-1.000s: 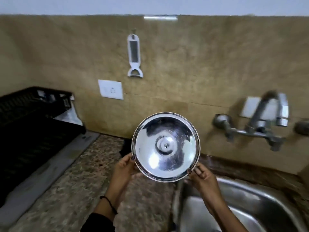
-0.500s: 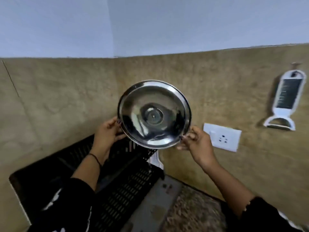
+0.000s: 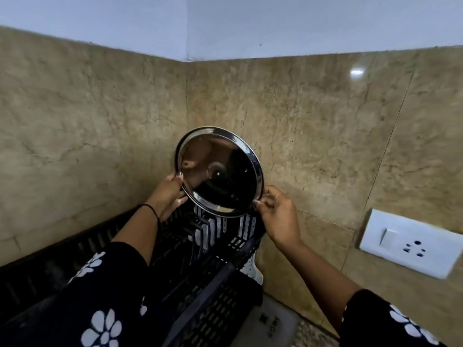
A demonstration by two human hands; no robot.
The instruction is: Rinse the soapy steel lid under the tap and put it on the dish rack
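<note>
The steel lid (image 3: 219, 171) is held up on edge, its concave underside facing the camera, tilted back toward the corner where the two tiled walls (image 3: 313, 126) meet. Its lower rim hangs just above the far end of the black dish rack (image 3: 200, 284); whether it touches the slats there cannot be told. The left hand (image 3: 169, 194) grips the lid's left rim, thumb on the front edge and fingers curled behind. The right hand (image 3: 278, 214) pinches the lower right rim between thumb and fingertips. Above and to either side of the lid the wall is bare, leaving open room around its upper edge. The rack's near wall runs toward the camera beneath the left sleeve (image 3: 95, 309). A white socket plate (image 3: 411, 246) sits on the wall well to the right, apart from the hands.
</note>
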